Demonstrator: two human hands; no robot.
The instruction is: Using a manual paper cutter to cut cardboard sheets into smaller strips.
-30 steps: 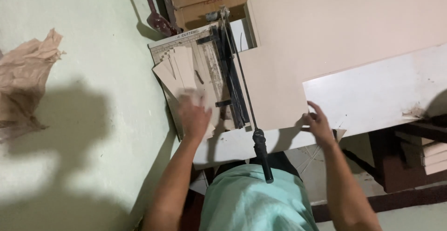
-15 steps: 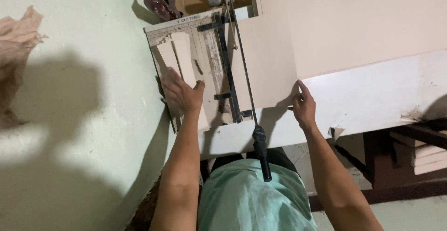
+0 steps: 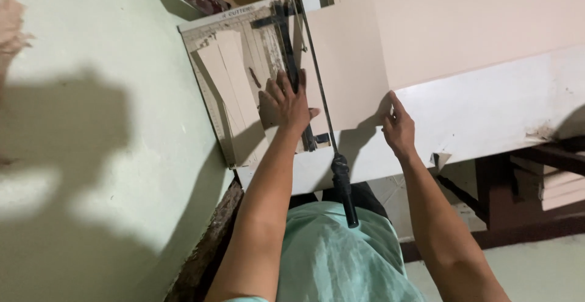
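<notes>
On the white surface [image 3: 487, 116] ahead of you, listed largest first: one big cream sheet of card [image 3: 426, 28], lying flat and reaching from the far right across to the cutter. Next, one paper cutter [image 3: 244, 83], a pale gridded board set against the green wall [image 3: 91, 156], its long blade arm [image 3: 314, 89] raised at a slant over the sheet's left part. The arm's black handle [image 3: 343, 189] hangs off the near edge, above your teal shirt. Next, cut cream strips [image 3: 228, 89], stacked on the board's left half. Your left hand [image 3: 286, 104] lies flat, fingers spread, pressing on the board beside the black clamp bar [image 3: 292, 77]; it grips nothing. Your right hand [image 3: 399, 128] pinches the sheet's near corner, thumb and fingertips closed on its edge.
</notes>
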